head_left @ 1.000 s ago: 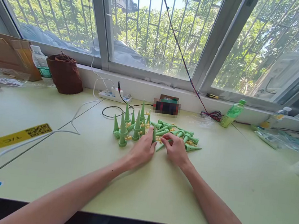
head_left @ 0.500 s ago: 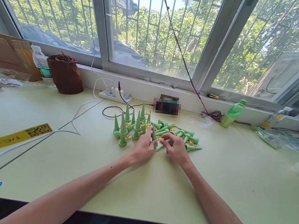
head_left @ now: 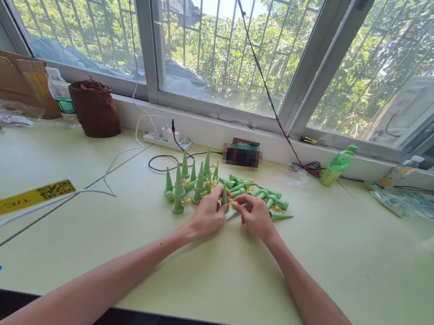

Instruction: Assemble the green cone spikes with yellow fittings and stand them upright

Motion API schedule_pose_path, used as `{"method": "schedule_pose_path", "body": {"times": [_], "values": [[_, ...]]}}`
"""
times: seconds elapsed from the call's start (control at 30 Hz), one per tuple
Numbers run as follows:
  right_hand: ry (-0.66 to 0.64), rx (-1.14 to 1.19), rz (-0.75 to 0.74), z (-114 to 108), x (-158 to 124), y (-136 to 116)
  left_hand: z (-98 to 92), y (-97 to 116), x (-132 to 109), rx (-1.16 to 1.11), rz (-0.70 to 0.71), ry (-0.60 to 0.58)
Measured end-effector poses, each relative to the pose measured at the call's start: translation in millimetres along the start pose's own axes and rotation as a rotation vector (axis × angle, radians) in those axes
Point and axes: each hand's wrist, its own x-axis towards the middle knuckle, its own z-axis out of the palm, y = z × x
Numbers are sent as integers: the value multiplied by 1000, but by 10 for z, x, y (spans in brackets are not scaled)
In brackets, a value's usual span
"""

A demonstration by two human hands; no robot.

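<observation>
Windows point(head_left: 236, 49) in grey frames fill the far side, with metal bars and leafy trees showing through the glass. Below them stretches a pale green table point(head_left: 346, 273), cut by a dark seam on its left part. A cardboard box point(head_left: 3, 81) stands at the far left, with a brown pouch point(head_left: 93, 109) to its right, while a green-capped bottle point(head_left: 337, 167) stands to the far right. Near the middle of the table, the left hand point(head_left: 207, 213) and the right hand point(head_left: 255, 215) work close together. Upright green spikes point(head_left: 179, 188) crowd the area left of and beyond the left hand, their points up; loose green spikes point(head_left: 271, 199) lie on their sides in a heap beyond and to the right of the right hand. Between the hands is one more, the held spike point(head_left: 225, 194), point up, with the left hand's fingers closed around its body. The smallest piece, a yellow fitting point(head_left: 232, 203), sits at the right side of that spike, pinched between the right hand's thumb and forefinger.
</observation>
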Motion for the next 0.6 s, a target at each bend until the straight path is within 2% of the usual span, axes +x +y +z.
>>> {"method": "schedule_pose_path", "body": {"times": [0.6], "values": [[-5,-91,-27,1,-8,-56,-1,45,-19,77,5,5]]}}
